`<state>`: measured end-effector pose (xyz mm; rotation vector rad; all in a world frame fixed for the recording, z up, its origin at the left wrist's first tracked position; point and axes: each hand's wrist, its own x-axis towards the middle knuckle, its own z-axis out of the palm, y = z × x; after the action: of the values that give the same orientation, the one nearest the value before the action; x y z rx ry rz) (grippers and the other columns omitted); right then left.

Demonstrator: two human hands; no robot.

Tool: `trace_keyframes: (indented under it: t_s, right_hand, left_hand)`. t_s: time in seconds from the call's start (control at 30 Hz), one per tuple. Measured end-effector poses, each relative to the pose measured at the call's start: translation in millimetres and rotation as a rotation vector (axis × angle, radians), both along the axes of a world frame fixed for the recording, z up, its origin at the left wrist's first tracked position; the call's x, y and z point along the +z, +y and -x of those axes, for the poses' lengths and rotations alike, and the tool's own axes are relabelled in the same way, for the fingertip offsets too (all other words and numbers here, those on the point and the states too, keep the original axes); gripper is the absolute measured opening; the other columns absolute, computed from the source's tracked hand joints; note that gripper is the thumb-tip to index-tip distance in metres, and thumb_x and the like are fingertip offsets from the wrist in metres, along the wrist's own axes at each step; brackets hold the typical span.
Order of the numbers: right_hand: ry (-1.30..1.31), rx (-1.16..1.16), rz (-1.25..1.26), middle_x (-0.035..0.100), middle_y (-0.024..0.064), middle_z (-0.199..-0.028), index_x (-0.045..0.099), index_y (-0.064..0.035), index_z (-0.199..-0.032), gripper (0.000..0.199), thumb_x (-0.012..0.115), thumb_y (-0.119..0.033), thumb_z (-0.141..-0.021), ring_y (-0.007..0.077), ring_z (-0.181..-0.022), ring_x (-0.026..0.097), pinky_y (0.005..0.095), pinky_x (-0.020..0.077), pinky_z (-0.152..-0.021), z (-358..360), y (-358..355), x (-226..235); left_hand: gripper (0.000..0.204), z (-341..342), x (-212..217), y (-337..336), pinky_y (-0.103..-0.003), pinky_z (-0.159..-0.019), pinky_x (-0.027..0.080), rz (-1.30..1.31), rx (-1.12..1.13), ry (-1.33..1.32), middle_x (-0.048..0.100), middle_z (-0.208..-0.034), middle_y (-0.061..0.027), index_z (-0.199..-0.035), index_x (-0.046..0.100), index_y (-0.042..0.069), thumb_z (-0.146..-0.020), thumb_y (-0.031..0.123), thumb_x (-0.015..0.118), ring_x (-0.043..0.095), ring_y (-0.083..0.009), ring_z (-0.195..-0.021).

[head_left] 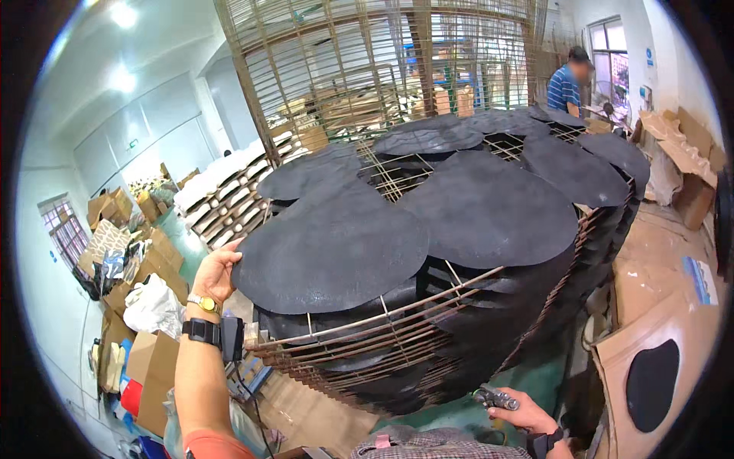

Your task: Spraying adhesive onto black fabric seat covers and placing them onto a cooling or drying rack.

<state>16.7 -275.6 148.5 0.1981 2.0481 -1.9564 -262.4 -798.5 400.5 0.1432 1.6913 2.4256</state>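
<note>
My left hand pinches the left rim of a large black rounded sheet, which lies on top of a stack of wire racks. A second black rounded sheet lies right of it, touching or slightly overlapping it. My right hand is low at the front right, apart from the racks, closed around a small silver-and-dark metal hand tool. The tool's exact kind cannot be made out. More black sheets hang or lie on the lower racks, partly hidden.
An upright wire rack stands behind the stack. A person in a striped blue shirt is at the far right. Cardboard covers a surface on the right, with a black oval piece. Cartons and a white bag crowd the left.
</note>
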Motion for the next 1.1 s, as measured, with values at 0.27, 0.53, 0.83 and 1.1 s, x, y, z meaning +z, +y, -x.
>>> trace_keyframes:
  t_s: [0.27, 0.53, 0.83, 1.1]
  right_hand:
    - [-0.019, -0.044, -0.062, 0.063, 0.0028, -0.096, 0.058, -0.0045, -0.119, 0.048, 0.074, -0.023, -0.078, 0.0103, -0.084, 0.056, 0.0271, 0.0475, -0.076, 4.4, -27.8, 6.0]
    - [-0.039, -0.2, -0.113, 0.064, 0.0047, -0.097, 0.058, -0.0043, -0.118, 0.048, 0.075, -0.024, -0.077, 0.0107, -0.087, 0.057, 0.0272, 0.0476, -0.078, 12.7, -106.3, 11.9]
    - [-0.036, -0.349, -0.063, 0.065, 0.0076, -0.097, 0.058, -0.0036, -0.118, 0.05, 0.075, -0.026, -0.077, 0.015, -0.088, 0.059, 0.029, 0.0474, -0.08, -2.8, -177.1, -13.1]
    - [-0.099, -0.37, -0.043, 0.063, 0.0028, -0.093, 0.057, -0.0024, -0.118, 0.05, 0.075, -0.025, -0.078, 0.0103, -0.083, 0.056, 0.0261, 0.0471, -0.075, -3.8, -212.9, 18.9]
  left_hand:
    - [0.039, 9.8, -19.1, -13.0, -0.033, -0.084, 0.051, 0.073, 0.139, 0.131, 0.059, -0.112, -0.0156, -0.121, 0.05, -0.002, -0.082, -0.005, 0.05, 0.062, -0.0219, -0.093]
    - [0.048, -11.2, 54.7, 21.1, -0.03, -0.096, 0.038, 0.76, 0.126, 0.689, 0.052, -0.121, -0.0068, -0.126, 0.05, 0.003, -0.083, 0.02, 0.064, 0.049, -0.017, -0.112]
    - [0.056, -30.0, 74.9, 56.1, -0.039, -0.09, 0.042, 1.326, -0.604, 1.267, 0.057, -0.111, -0.0157, -0.117, 0.056, 0.002, -0.071, 0.029, 0.075, 0.052, -0.0322, -0.105]
    - [0.038, -18.6, 56.2, 62.8, -0.038, -0.089, 0.044, 1.272, -0.691, 1.351, 0.059, -0.107, -0.013, -0.107, 0.06, 0.004, -0.073, 0.016, 0.072, 0.055, -0.0314, -0.101]
